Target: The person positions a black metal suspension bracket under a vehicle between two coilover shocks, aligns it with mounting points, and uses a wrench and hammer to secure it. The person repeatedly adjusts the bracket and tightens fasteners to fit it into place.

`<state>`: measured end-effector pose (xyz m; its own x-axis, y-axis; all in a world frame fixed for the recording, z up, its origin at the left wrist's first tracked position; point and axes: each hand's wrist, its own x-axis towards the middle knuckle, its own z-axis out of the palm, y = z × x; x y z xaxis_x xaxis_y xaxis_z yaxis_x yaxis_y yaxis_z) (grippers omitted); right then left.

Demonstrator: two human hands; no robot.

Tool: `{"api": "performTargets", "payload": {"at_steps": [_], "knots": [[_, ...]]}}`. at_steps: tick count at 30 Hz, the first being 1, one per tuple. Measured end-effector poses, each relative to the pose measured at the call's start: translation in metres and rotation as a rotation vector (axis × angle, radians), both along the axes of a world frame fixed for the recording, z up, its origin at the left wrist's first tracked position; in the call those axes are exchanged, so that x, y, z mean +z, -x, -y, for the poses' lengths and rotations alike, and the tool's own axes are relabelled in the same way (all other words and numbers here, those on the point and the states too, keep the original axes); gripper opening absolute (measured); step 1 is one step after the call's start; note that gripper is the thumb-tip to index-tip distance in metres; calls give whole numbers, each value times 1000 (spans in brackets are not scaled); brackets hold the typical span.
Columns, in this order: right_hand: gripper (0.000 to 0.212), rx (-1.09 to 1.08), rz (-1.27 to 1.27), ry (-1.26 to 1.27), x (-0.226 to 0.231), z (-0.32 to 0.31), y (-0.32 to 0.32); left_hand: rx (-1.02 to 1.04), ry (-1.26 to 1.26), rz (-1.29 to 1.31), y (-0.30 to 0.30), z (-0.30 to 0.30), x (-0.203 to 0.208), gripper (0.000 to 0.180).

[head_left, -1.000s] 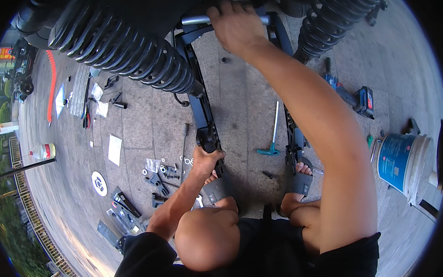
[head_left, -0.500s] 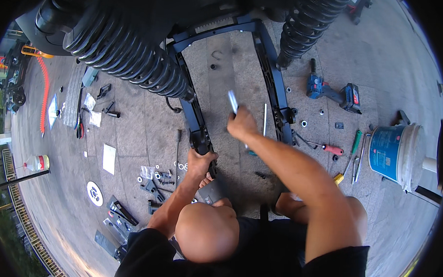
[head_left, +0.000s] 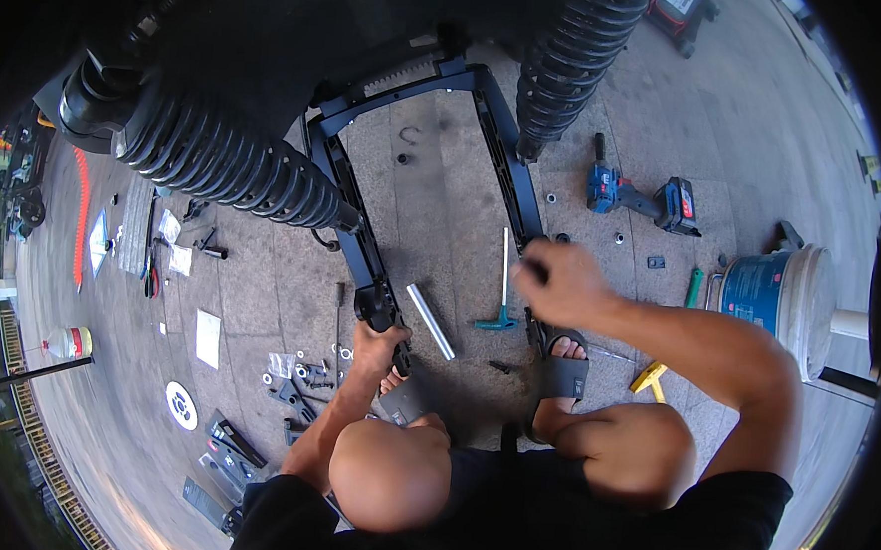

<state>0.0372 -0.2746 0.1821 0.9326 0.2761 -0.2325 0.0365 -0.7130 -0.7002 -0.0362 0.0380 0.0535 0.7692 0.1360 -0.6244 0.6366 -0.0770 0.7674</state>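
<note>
A black U-shaped swingarm (head_left: 366, 261) stretches away from me between two coil-spring shock absorbers (head_left: 237, 160). My left hand (head_left: 377, 349) is wrapped round the near end of its left leg. At the near end of the right leg is my right hand (head_left: 564, 286), smeared by motion; a dark part shows between thumb and fingers, and whether it is gripped I cannot tell. A shiny metal tube (head_left: 430, 321) lies slanted on the ground between the legs, touched by neither hand. To its right is a T-handle hex key (head_left: 499, 320) with a teal handle.
A blue cordless impact wrench (head_left: 639, 198) and a blue-and-white bucket (head_left: 773, 302) are on the right. By my right foot lies a yellow-handled tool (head_left: 649, 379). Bolts, washers and black brackets (head_left: 290, 397) are scattered at left, near a white sheet (head_left: 208, 338).
My right hand has let go of the metal tube, which now lies on the ground, and has moved right to the swingarm's right leg. My left hand keeps its hold. The whole view has shifted slightly.
</note>
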Motion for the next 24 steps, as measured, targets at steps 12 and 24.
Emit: {"api": "performTargets", "payload": {"at_steps": [12,24], "knots": [[113,-225,-342,-445,-89,5,-76,69,-11,90,-3,0,29,15],[99,-130,-353,-275,-85,14,-88,-479,-266,393,-28,35,200,32]]}}
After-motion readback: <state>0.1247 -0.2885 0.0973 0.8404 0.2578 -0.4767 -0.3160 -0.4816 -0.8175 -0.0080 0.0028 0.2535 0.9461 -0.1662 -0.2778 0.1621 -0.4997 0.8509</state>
